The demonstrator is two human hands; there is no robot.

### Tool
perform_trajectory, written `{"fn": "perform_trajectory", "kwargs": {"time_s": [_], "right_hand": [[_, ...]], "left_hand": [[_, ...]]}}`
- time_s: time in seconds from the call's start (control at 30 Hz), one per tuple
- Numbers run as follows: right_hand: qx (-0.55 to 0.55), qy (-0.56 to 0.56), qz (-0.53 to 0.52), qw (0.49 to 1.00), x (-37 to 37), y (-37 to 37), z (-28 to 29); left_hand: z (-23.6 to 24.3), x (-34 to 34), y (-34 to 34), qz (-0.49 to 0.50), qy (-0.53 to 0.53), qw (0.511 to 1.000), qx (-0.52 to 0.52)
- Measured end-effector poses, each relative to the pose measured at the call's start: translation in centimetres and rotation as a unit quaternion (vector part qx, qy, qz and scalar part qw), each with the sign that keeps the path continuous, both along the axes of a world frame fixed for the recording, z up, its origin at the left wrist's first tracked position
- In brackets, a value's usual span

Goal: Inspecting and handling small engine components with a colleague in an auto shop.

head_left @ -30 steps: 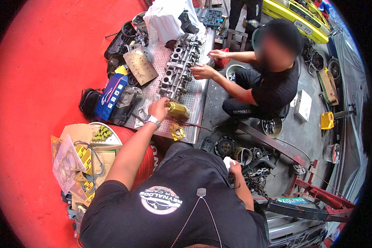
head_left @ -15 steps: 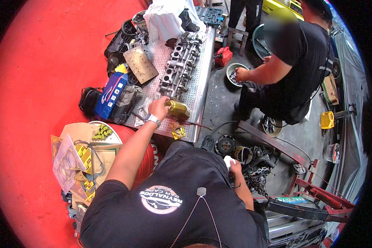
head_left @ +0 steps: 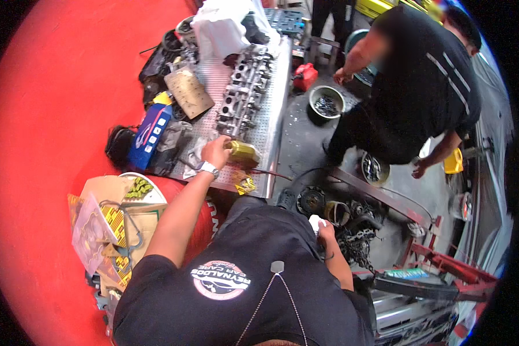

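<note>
My left hand [head_left: 217, 152] is closed on the near end of a yellow-gold bottle [head_left: 244, 154], which looks to be lying on its side on the perforated metal workbench [head_left: 277, 106]. Just beyond it, an engine cylinder head [head_left: 245, 89] rests along the bench. Beside the bottle sits a crumpled yellow-and-black wrapper [head_left: 244, 183]. A pale rag [head_left: 195, 155] is near my left wrist. Down at my right side, away from the bench, my right hand [head_left: 327, 232] is closed around a bunched white cloth [head_left: 316, 223].
A blue box [head_left: 150, 135] and a flat metal plate [head_left: 188, 92] lie left of the cylinder head. Cardboard pieces [head_left: 98, 193] top a red drum. A co-worker [head_left: 424, 86] stands at the right near a bowl of metal parts [head_left: 327, 102]. A red steel beam [head_left: 380, 196] crosses the floor.
The co-worker has straightened and turned, and their hand has left the bowl of metal parts. My hands keep their holds; the view has shifted slightly.
</note>
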State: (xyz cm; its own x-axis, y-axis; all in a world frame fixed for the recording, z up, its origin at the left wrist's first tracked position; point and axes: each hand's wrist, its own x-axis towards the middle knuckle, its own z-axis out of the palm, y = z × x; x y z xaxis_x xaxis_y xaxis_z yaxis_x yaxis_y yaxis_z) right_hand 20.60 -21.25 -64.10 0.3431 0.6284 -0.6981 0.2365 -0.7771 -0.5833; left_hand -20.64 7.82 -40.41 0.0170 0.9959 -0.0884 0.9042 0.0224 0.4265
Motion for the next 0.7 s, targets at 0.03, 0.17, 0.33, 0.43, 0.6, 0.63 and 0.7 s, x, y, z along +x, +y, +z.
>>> {"fn": "perform_trajectory", "kwargs": {"time_s": [0.03,0.17,0.33,0.43,0.6,0.63,0.7], "right_hand": [[0.018,-0.015,0.034,0.999,-0.3,0.4,0.8],[0.012,-0.064,0.048,0.997,-0.7,1.5,2.6],[0.004,-0.052,0.019,0.998,-0.7,1.0,1.8],[-0.003,-0.040,0.008,0.999,-1.1,1.4,2.3],[0.021,-0.091,-0.040,0.995,-1.4,2.5,5.8],[0.032,-0.083,-0.045,0.995,-1.6,3.3,6.4],[0.102,-0.126,-0.070,0.984,-2.0,4.8,7.5]], "left_hand": [[-0.5,-0.6,0.0,0.003,-0.010,1.000,0.017],[-0.9,-1.5,-0.1,-0.011,-0.045,0.997,0.053],[-0.5,-1.0,0.6,-0.018,-0.013,0.999,0.028],[-0.9,-1.8,0.4,-0.032,-0.014,0.998,0.045],[2.0,1.2,-1.0,-0.083,0.047,0.992,0.088],[2.0,1.3,-1.2,-0.114,0.028,0.982,0.145],[3.4,4.0,-2.1,-0.126,-0.041,0.983,0.128]]}}
